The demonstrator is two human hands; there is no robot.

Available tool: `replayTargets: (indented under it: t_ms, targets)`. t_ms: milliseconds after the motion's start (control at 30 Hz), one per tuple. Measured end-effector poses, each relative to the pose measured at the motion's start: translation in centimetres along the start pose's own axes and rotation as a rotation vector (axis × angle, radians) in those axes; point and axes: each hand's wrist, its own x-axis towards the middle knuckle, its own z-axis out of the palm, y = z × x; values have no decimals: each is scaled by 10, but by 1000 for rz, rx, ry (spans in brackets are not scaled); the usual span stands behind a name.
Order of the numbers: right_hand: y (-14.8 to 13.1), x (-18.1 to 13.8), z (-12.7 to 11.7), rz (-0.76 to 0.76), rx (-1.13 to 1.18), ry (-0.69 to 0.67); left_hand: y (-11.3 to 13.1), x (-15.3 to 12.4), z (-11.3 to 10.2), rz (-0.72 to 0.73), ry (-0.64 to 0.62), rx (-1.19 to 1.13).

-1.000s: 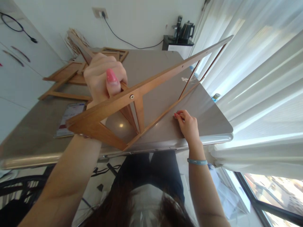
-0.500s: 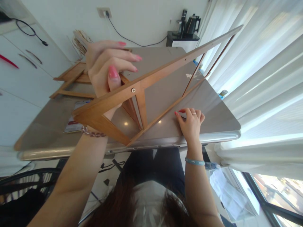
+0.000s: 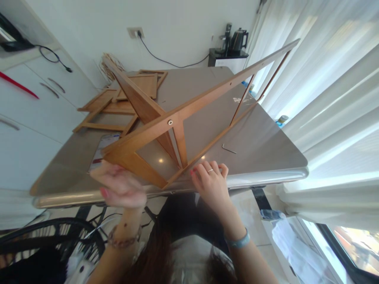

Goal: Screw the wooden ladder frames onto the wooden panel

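Note:
A wooden frame (image 3: 204, 98) with crossbars stands tilted on its lower rail along the table, a bolt (image 3: 170, 122) showing in its upper rail. A wooden board (image 3: 139, 96) leans out from it to the back left. My left hand (image 3: 121, 185), smeared by motion, is at the frame's near left corner; whether it touches the wood I cannot tell. Close to the lower rail, at the table's front edge, my right hand (image 3: 211, 179) has loosely bent fingers, apart, with nothing visible in them. A hex key (image 3: 228, 149) lies on the table beyond it.
More wooden frame pieces (image 3: 103, 127) lie on the table's (image 3: 266, 146) left and back. A phone (image 3: 102, 150) rests near the left hand. A kettle (image 3: 237, 41) stands on a cabinet behind, white curtains (image 3: 331, 98) hang at right, and a black chair (image 3: 53, 232) is at lower left.
My right hand has let go of the hex key onto the table and moved left toward the frame. My left hand has come down from behind the upper rail to the near corner.

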Motion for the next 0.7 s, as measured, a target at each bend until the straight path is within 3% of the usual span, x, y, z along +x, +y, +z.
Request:
replayTargets:
  t_ms: [67, 133, 200, 467, 700]
  targets:
    - [-7, -2, 4, -41, -23, 20, -1, -38, -2, 44, 205, -29]
    - [-11, -2, 7, -101, -62, 32, -4, -64, -6, 67, 181, -41]
    - [-12, 0, 8, -154, -104, 24, -8, -76, -8, 74, 69, -24]
    - [-7, 13, 12, -301, -163, -46, -5, -64, -9, 97, -286, 101]
    - [-3, 18, 17, -415, -264, -80, -8, -60, -11, 200, -307, 270]
